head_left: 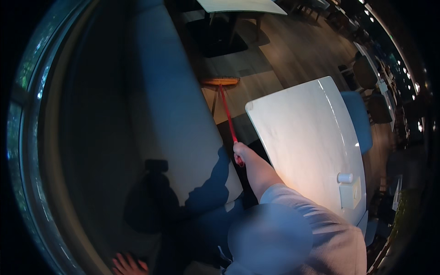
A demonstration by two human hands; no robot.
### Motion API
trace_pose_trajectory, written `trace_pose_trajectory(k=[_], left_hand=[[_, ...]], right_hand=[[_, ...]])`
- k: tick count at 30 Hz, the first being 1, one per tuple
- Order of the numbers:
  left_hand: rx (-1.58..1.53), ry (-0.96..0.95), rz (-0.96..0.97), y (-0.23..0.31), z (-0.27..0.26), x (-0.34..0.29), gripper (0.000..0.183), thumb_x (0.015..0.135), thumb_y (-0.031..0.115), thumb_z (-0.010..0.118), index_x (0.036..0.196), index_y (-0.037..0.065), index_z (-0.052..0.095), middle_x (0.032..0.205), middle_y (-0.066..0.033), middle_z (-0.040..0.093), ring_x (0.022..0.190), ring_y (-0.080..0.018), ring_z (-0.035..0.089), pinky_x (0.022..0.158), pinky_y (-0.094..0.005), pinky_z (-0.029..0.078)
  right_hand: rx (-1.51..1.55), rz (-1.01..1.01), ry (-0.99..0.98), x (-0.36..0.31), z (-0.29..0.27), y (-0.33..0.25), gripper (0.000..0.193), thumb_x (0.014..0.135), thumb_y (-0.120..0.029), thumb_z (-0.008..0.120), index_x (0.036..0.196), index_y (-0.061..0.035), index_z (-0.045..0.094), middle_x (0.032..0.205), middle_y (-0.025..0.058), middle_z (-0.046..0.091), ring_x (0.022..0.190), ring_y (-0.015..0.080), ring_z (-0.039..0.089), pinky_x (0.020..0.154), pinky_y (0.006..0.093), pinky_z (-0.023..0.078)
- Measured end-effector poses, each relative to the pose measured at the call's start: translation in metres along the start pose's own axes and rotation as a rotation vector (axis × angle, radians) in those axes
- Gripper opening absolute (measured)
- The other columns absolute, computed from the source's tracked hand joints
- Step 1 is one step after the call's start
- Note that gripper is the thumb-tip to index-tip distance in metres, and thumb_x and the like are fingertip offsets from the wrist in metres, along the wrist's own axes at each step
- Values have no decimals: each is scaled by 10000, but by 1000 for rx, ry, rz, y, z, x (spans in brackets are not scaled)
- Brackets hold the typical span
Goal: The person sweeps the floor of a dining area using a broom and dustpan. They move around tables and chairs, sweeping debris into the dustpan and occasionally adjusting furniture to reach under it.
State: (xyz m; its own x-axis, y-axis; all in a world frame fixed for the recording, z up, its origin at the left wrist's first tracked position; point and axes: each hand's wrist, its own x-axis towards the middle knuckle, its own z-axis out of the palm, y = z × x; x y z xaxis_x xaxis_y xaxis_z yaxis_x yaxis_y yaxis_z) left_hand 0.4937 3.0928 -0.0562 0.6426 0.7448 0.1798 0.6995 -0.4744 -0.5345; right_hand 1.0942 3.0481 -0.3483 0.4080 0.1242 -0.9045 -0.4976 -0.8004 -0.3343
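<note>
A broom with a red handle (228, 110) and an orange head (221, 82) reaches out ahead of me. Its head is down on the floor in the gap between the bench and the white table. My right hand (239, 153) is wrapped round the near end of the handle, the arm stretched forward past the table's edge. At the lower left, my left hand (129, 264) shows with fingers spread and nothing visible in it, close to the dark bench back. Whether it touches that surface I cannot tell.
A long blue-grey bench (169, 91) runs along the left, below windows. On the right, a white table (298, 123) carries a white cylinder (344, 178) and a pale box (350, 195). Another table (243, 5) stands farther ahead; a blue chair (356, 119) is beyond the near table.
</note>
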Motion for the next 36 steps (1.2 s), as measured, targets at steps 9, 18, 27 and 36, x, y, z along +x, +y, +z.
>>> trace_pose_trajectory(k=[9,18,27,36], left_hand=[[-1,-329,-26,23,-1,-15,419,905,414,563,1257,188,592,1388,-142,538,1273,-445,485,1020,-670,337],[86,-287,-22,122,70,104,388,961,366,514,1204,79,609,1220,-168,610,1109,-356,592,969,-530,444],[-977,198,6,56,134,656,365,791,15,675,1150,58,622,1201,-161,620,1133,-340,594,964,-453,502],[-608,115,-18,-46,232,884,154,829,75,620,978,37,629,878,-149,633,767,-364,639,636,-456,522]], right_hand=[[360,261,-397,-182,-66,-71,363,1040,-343,443,783,-87,451,561,53,432,448,206,438,463,352,415],[313,10,-332,-214,-79,-193,231,892,-130,589,681,-96,501,583,30,487,447,151,489,398,297,407],[308,-111,-203,-172,-21,-357,267,910,-171,588,676,-112,473,544,25,484,394,150,483,331,253,344],[238,-312,-187,1,1,-598,350,938,-221,551,622,-108,455,503,27,463,367,153,445,346,294,346]])
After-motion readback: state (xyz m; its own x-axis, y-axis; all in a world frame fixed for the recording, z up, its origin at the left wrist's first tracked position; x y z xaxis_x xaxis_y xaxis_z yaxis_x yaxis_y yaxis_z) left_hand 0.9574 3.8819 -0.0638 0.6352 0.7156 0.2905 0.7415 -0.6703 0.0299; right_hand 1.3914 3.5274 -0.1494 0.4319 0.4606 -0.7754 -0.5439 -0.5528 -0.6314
